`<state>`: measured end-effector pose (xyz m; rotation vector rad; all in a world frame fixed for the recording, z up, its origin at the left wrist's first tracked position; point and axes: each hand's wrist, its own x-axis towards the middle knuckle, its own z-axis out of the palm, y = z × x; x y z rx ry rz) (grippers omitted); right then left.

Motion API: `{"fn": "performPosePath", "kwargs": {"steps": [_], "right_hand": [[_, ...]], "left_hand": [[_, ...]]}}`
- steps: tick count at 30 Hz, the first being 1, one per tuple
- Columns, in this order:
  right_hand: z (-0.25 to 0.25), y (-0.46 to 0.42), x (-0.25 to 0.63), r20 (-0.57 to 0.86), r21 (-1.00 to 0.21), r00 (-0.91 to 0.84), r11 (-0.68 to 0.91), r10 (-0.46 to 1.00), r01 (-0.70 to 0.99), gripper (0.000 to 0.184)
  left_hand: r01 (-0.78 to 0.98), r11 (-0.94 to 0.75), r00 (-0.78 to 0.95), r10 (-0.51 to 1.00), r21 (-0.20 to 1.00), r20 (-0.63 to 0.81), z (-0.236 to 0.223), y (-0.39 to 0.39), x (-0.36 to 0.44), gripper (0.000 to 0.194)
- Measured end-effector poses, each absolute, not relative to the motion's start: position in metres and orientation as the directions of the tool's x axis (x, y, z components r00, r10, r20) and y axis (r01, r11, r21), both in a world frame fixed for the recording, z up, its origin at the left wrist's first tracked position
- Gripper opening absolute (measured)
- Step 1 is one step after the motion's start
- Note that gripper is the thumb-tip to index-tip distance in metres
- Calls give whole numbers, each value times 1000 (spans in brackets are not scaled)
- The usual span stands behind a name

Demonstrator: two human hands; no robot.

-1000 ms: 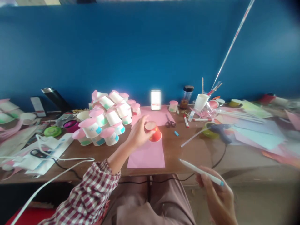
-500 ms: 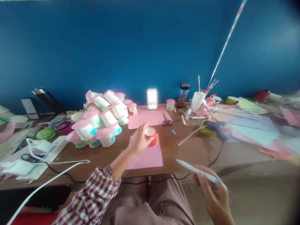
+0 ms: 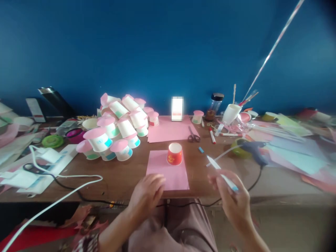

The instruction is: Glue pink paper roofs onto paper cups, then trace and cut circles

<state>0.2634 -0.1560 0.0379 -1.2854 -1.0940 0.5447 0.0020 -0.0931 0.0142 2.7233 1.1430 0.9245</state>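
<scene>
A red paper cup [image 3: 174, 155] stands on a small pink sheet of paper [image 3: 174, 178] in front of me. At the sheet's near left edge lies my left hand [image 3: 147, 192], off the cup, its fingers laid out loosely over the paper with nothing seen in them. My right hand [image 3: 233, 196] grips a white felt-tip pen [image 3: 223, 176] with a blue end, its tip pointing up and left over the table. Near that tip lies a small blue pen cap [image 3: 201, 149]. Scissors [image 3: 194, 135] rest on the larger pink paper [image 3: 168, 131] behind.
Piled at left are several white paper cups with pink paper discs [image 3: 126, 128]. A power strip [image 3: 46, 171] with cables lies further left. On the right are a glue gun [image 3: 252, 150], a red marker [image 3: 212, 135], a jar [image 3: 215, 105] and a white cup of sticks [image 3: 231, 113].
My left hand has let go of the red cup and drawn back to the paper's near left edge. The pen in my right hand has risen, its tip now higher. The view has shifted slightly.
</scene>
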Motion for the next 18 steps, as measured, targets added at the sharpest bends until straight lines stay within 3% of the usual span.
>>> {"fn": "performPosePath", "kwargs": {"steps": [5,10,18], "right_hand": [[39,-105,237,447,-868,330,312,831,387,46],[38,-70,209,510,-752,225,303,830,586,61],[30,-54,195,490,-741,258,242,833,626,48]], "left_hand": [[626,-770,621,587,122,520,0,-116,2,34],[633,-765,610,589,122,531,-6,-109,-1,33],[637,-760,547,562,128,621,-21,-109,-4,31]]}}
